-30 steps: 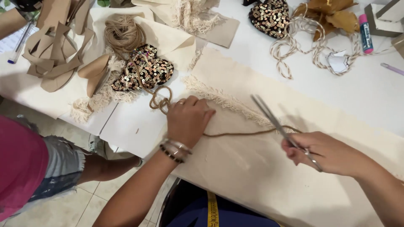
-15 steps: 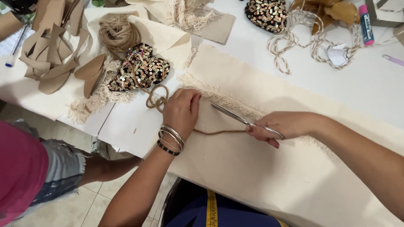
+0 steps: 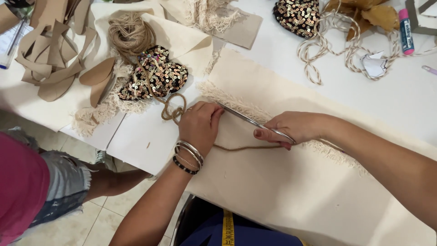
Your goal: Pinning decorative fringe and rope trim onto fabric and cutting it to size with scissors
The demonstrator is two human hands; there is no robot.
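Jute cord about to be snipped over fringed cream cloth on white worktop (image 3: 387, 95).

Cloth (image 3: 282, 191) spans the worktop; left hand (image 3: 200, 125) pins the cord (image 3: 246, 147) near its loop, fingers flat and closed on it. Right hand (image 3: 293, 130) grips scissors (image 3: 250, 120), blades almost shut, tips beside left fingertips. Judgement: keep cord taut, blades clear of fringe.

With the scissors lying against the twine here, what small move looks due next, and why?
Probably close the scissors on the jute twine: the left hand pins it on the cream cloth, and the right hand points the blade tips at those fingers.
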